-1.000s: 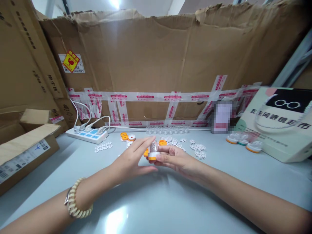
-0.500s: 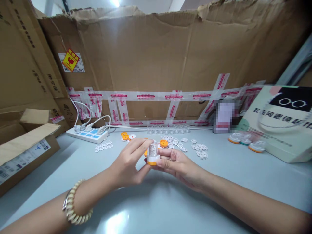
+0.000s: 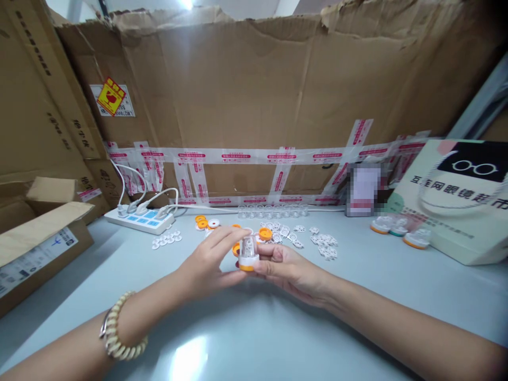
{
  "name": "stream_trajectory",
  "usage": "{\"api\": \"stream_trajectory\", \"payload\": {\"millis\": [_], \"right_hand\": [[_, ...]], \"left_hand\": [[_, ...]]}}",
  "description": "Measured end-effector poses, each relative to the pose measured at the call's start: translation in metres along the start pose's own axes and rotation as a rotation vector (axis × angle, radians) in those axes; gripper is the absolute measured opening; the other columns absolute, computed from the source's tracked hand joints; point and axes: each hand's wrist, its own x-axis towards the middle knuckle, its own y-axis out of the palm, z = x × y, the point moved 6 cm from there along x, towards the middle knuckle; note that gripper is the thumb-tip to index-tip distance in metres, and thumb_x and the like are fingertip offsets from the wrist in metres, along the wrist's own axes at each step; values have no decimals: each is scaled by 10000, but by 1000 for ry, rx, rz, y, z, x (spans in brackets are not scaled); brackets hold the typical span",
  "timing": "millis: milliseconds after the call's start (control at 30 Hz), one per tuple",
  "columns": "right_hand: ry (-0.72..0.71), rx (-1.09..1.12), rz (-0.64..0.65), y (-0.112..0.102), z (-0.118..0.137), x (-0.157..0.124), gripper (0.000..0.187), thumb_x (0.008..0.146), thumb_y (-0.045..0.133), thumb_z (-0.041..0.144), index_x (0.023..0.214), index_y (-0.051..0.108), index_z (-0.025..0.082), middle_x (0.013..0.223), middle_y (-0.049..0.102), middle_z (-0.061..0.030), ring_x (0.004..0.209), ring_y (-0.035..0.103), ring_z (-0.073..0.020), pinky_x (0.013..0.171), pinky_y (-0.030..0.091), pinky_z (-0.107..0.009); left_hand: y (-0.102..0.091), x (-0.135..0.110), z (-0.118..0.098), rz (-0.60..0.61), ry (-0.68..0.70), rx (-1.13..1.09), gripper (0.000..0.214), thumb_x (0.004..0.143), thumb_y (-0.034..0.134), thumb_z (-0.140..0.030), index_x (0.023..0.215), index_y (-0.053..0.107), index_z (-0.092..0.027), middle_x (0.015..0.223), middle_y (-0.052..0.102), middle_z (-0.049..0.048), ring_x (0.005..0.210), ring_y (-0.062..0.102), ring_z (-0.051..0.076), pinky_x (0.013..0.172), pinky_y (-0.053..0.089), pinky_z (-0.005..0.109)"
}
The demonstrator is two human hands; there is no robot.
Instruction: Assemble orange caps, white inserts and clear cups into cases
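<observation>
Upright above the table is a small clear-domed container (image 3: 248, 253) with a white collar and an orange base; white latticed parts show inside the dome. My right hand (image 3: 291, 269) grips its lower part from the right, thumb against the collar. From the other side, my left hand (image 3: 208, 262) spans it, fingers at the top of the dome and thumb by the base. Behind the hands lie orange rings (image 3: 265, 233) and white latticed pieces (image 3: 325, 245), partly hidden by my fingers.
A power strip (image 3: 138, 219) with plugged cables stands at the back left, near small white pieces (image 3: 166, 239). Clear cups (image 3: 273, 211) line the back by the cardboard wall (image 3: 238, 95). Domed units (image 3: 416, 239) sit right, beside a paper bag (image 3: 456, 222). An open carton (image 3: 43, 254) stands left.
The view has shifted slightly. Both hands keep nearly the same hold on the domed container; the left thumb lies a little straighter by the base.
</observation>
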Motion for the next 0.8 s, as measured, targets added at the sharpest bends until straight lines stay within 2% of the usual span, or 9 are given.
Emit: {"api": "stream_trajectory", "payload": {"millis": [100,200,333,467,533,667,800], "right_hand": [[23,-28,-2,-4,-3,2,306,618,776,306,876,678,173,872,643,-22,860,572,-137,933,376,-342],[35,-41,7,-5,-10,4,320,601,787,320,862,676,171,850,636,-10,840,566,-126,933,355,-336],[19,-95,-20,-5,-19,6,349,595,776,398,823,665,158,788,631,-2,757,561,-124,852,391,-321],[-69,-215,-107,-5,-16,5,371,602,762,413,864,668,168,829,647,-11,830,573,-164,837,405,-328],[-85,-246,-144,-4,-16,5,389,600,762,409,900,671,179,867,656,-13,867,578,-179,849,407,-337],[-84,-239,-180,-5,-17,6,417,585,769,408,925,672,187,921,667,-22,907,586,-194,875,405,-356],[-94,-225,-170,-5,-16,6,423,589,768,406,943,676,194,947,668,-23,962,572,-202,909,387,-357]], "left_hand": [[5,1,12,83,-182,-365,568,775,628,-334,1304,440,-250,1296,516,103,1182,461,263,990,362,427],[14,0,21,125,-373,-609,414,851,514,-332,1258,505,-254,1283,538,82,1181,475,247,988,361,419],[22,1,22,100,-476,-675,292,793,579,-322,1044,650,-192,1074,656,81,1017,576,242,917,410,384],[20,-1,23,-64,-560,-669,265,693,673,-301,911,650,-152,923,665,74,834,585,201,795,448,335],[20,-1,24,-106,-577,-622,238,664,697,-283,853,641,-149,884,652,63,772,556,173,764,442,318],[22,-2,27,-122,-591,-630,262,634,726,-273,834,605,-154,824,616,32,750,536,156,732,432,298],[21,0,30,-105,-581,-683,296,623,743,-286,851,607,-154,832,617,35,803,555,177,769,429,313]]}}
